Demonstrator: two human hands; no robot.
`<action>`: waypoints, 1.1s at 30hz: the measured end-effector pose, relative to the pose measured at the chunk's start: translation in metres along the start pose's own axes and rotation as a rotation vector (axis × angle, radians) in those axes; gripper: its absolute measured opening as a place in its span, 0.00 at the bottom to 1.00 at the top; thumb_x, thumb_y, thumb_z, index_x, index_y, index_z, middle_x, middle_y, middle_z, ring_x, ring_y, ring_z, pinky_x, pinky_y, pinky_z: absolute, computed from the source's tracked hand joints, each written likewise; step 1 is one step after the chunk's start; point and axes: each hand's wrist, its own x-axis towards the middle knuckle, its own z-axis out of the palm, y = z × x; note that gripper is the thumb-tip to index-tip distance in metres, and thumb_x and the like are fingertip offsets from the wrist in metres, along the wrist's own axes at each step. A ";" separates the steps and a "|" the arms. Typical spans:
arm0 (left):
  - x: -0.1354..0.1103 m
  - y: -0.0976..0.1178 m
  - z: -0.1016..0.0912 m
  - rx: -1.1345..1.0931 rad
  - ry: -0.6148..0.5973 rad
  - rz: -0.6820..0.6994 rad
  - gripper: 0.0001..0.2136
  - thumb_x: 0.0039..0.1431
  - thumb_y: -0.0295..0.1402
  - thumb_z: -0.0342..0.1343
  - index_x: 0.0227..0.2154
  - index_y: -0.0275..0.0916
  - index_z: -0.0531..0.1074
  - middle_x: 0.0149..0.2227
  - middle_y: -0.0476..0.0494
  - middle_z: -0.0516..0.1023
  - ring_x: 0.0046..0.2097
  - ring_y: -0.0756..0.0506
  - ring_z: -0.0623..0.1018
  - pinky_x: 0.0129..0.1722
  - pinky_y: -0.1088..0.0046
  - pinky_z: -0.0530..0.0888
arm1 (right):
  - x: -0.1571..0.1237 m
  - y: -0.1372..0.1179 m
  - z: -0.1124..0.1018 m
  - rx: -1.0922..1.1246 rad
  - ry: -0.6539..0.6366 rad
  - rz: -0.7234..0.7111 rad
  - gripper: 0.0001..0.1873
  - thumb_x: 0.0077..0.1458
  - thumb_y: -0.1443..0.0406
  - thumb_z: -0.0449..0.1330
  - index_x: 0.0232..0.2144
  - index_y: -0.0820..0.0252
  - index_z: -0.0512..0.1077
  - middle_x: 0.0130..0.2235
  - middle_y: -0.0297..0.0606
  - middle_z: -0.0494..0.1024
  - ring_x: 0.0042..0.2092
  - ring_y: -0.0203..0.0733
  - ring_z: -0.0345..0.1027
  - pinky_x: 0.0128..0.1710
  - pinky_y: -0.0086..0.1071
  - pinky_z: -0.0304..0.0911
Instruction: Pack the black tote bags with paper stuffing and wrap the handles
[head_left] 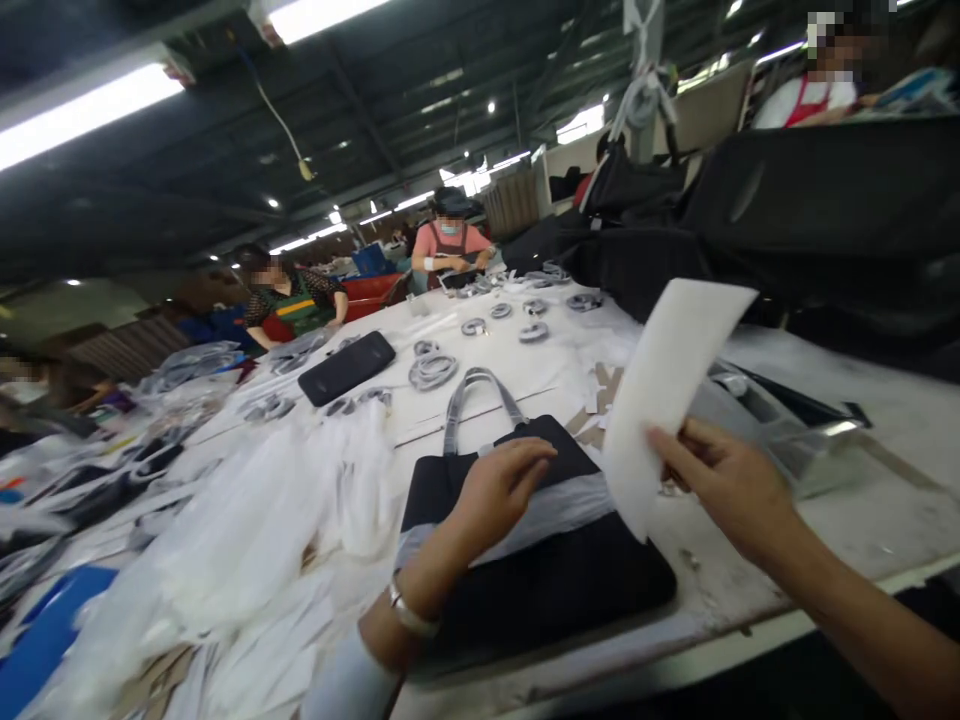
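Observation:
A black bag [555,580] with a grey band and grey handles [472,400] lies flat on the white worktable [862,500] in front of me. My left hand [502,490] rests on the bag's upper part, fingers curled against the fabric near the opening. My right hand [720,480] pinches a white sheet [667,380] by its lower edge and holds it upright, just to the right of the bag.
Clear plastic bags [247,530] pile up at the left. A black pouch [346,367] and several coiled grey straps [433,371] lie farther back. Dark bags [810,220] are stacked at the right. Other people sit at the table's far end.

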 end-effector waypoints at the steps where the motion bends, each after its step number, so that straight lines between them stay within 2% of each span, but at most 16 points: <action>1: 0.019 -0.008 0.008 0.089 -0.074 0.070 0.11 0.67 0.31 0.50 0.47 0.44 0.75 0.52 0.45 0.78 0.53 0.45 0.76 0.56 0.65 0.71 | 0.008 0.007 -0.007 -0.061 0.075 0.007 0.21 0.57 0.46 0.56 0.35 0.55 0.75 0.23 0.32 0.77 0.24 0.42 0.69 0.23 0.32 0.61; 4: 0.066 -0.029 0.031 0.311 -0.251 0.244 0.13 0.68 0.32 0.48 0.50 0.42 0.73 0.54 0.45 0.76 0.57 0.44 0.73 0.59 0.64 0.68 | 0.028 0.025 -0.014 -0.198 0.170 0.013 0.18 0.58 0.48 0.55 0.35 0.54 0.73 0.23 0.31 0.77 0.24 0.42 0.71 0.25 0.33 0.61; 6: 0.087 -0.039 0.042 0.409 -0.315 0.300 0.13 0.69 0.35 0.47 0.51 0.43 0.72 0.53 0.45 0.77 0.59 0.44 0.71 0.60 0.62 0.66 | 0.039 0.034 -0.009 -0.201 0.154 0.020 0.17 0.59 0.50 0.55 0.36 0.54 0.72 0.26 0.33 0.80 0.26 0.43 0.73 0.27 0.33 0.63; 8: 0.098 -0.048 0.050 0.456 -0.333 0.325 0.13 0.69 0.37 0.46 0.50 0.44 0.72 0.49 0.46 0.79 0.54 0.45 0.75 0.60 0.61 0.65 | 0.048 0.042 0.000 -0.150 0.122 0.027 0.16 0.60 0.51 0.54 0.38 0.55 0.71 0.28 0.34 0.81 0.27 0.44 0.75 0.28 0.34 0.65; 11: 0.102 -0.060 0.060 0.426 -0.223 0.381 0.12 0.69 0.36 0.46 0.44 0.41 0.75 0.38 0.45 0.81 0.42 0.47 0.79 0.51 0.66 0.72 | 0.058 0.051 0.015 -0.090 0.098 0.012 0.15 0.60 0.52 0.53 0.39 0.55 0.70 0.28 0.34 0.82 0.28 0.44 0.76 0.30 0.33 0.66; 14: 0.098 -0.070 0.068 0.368 -0.067 0.399 0.14 0.70 0.34 0.44 0.38 0.38 0.75 0.33 0.43 0.80 0.37 0.46 0.78 0.41 0.70 0.73 | 0.065 0.055 0.025 -0.043 0.049 -0.004 0.14 0.60 0.54 0.54 0.39 0.56 0.70 0.27 0.33 0.81 0.27 0.42 0.76 0.31 0.32 0.67; 22: 0.095 -0.075 0.069 0.328 0.106 0.390 0.14 0.69 0.32 0.42 0.35 0.38 0.74 0.31 0.43 0.79 0.33 0.47 0.76 0.37 0.69 0.71 | 0.077 0.048 0.027 0.170 -0.112 0.086 0.13 0.58 0.54 0.54 0.36 0.56 0.68 0.25 0.33 0.80 0.26 0.42 0.76 0.27 0.31 0.70; 26: 0.097 -0.071 0.067 0.333 0.167 0.409 0.14 0.69 0.32 0.43 0.35 0.38 0.74 0.29 0.44 0.79 0.30 0.48 0.76 0.35 0.71 0.71 | 0.078 0.042 0.031 0.098 -0.197 0.009 0.12 0.58 0.55 0.54 0.33 0.56 0.67 0.24 0.32 0.79 0.26 0.42 0.75 0.29 0.32 0.68; 30: 0.099 -0.069 0.065 0.356 0.200 0.403 0.14 0.69 0.32 0.43 0.34 0.38 0.74 0.29 0.44 0.79 0.30 0.48 0.76 0.34 0.72 0.71 | 0.075 0.039 0.038 0.032 -0.213 -0.089 0.12 0.59 0.55 0.54 0.30 0.55 0.64 0.24 0.32 0.79 0.28 0.41 0.75 0.31 0.31 0.66; 31: 0.099 -0.069 0.064 0.371 0.207 0.401 0.14 0.69 0.32 0.43 0.34 0.38 0.74 0.29 0.45 0.79 0.30 0.48 0.76 0.34 0.72 0.70 | 0.075 0.039 0.040 0.038 -0.260 -0.091 0.12 0.59 0.55 0.55 0.29 0.55 0.63 0.24 0.32 0.79 0.27 0.41 0.74 0.30 0.31 0.65; 33: 0.099 -0.070 0.064 0.411 0.226 0.404 0.14 0.69 0.32 0.44 0.34 0.38 0.74 0.28 0.45 0.79 0.30 0.49 0.77 0.34 0.73 0.70 | 0.078 0.040 0.042 0.052 -0.433 -0.083 0.12 0.59 0.56 0.55 0.28 0.55 0.62 0.22 0.31 0.78 0.23 0.39 0.71 0.25 0.29 0.62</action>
